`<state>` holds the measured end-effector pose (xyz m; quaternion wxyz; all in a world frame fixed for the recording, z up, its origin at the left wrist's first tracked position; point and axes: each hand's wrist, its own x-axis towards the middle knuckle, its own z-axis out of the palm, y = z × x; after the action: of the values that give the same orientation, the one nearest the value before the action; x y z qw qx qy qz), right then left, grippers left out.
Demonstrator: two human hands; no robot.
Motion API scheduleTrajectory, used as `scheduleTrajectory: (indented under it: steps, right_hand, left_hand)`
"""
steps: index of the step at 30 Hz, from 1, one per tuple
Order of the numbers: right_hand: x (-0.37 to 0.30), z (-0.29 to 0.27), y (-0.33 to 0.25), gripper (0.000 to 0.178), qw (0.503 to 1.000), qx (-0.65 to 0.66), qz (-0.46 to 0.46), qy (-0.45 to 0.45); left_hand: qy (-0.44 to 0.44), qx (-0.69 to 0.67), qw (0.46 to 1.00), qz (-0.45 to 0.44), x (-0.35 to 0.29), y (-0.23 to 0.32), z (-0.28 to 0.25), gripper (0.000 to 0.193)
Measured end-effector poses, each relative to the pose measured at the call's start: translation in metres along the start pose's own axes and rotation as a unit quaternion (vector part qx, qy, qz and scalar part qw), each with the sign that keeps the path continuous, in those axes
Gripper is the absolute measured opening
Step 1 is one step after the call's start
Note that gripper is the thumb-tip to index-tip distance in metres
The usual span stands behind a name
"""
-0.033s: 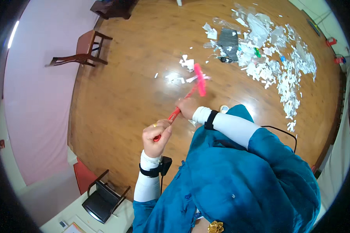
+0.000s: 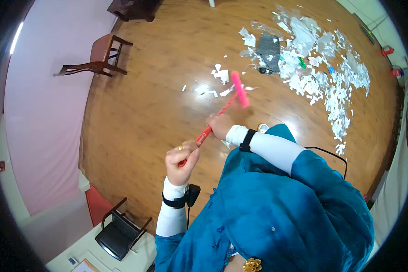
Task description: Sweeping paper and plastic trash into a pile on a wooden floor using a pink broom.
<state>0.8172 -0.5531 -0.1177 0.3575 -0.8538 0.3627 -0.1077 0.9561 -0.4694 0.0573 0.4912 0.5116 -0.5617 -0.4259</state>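
Note:
Both my hands are wrapped around the red handle of a broom (image 2: 204, 134) with a pink head. My left hand (image 2: 180, 161) grips the handle's upper end, thumb along it. Further down, my right hand (image 2: 221, 126) closes on the handle nearer the broom head. The pink head is slightly blurred and lies at the floor among scraps of white paper (image 2: 222, 75). A few of these scraps are partly hidden behind it. White sleeves and black wrist straps show on both forearms.
A large spread of paper scraps and clear plastic waste (image 2: 302, 36) covers the far right floor, with a dark flat piece (image 2: 268, 51) in it. A wooden chair (image 2: 103, 56) stands at far left. Near left are a black armchair (image 2: 117, 238) and a white surface (image 2: 72, 248).
The broom head has shifted slightly to the right, and scraps beside it have moved a little right too. My hands keep their hold on the handle.

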Motion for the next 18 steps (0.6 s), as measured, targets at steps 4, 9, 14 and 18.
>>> scheduleTrajectory:
  steps: [4,9,14,18]
  right_hand:
    - [0.031,-0.011,-0.044,0.014,0.999,-0.036,-0.028,0.002]
    - [0.092,0.028,-0.054,0.02,0.996,0.047,-0.029,0.065]
    - [0.133,0.087,-0.016,0.025,0.986,0.154,-0.031,0.051]
    - [0.126,0.084,-0.011,0.025,0.975,0.209,0.079,0.017]
  left_hand:
    - [-0.038,-0.001,0.999,0.039,0.004,0.029,-0.054,0.035]
    - [-0.183,0.121,0.97,0.102,0.042,0.014,-0.082,0.032]
    - [-0.226,0.182,0.953,0.092,0.066,-0.063,-0.065,0.03]
    - [-0.24,0.163,0.954,0.079,0.071,-0.072,-0.069,0.031]
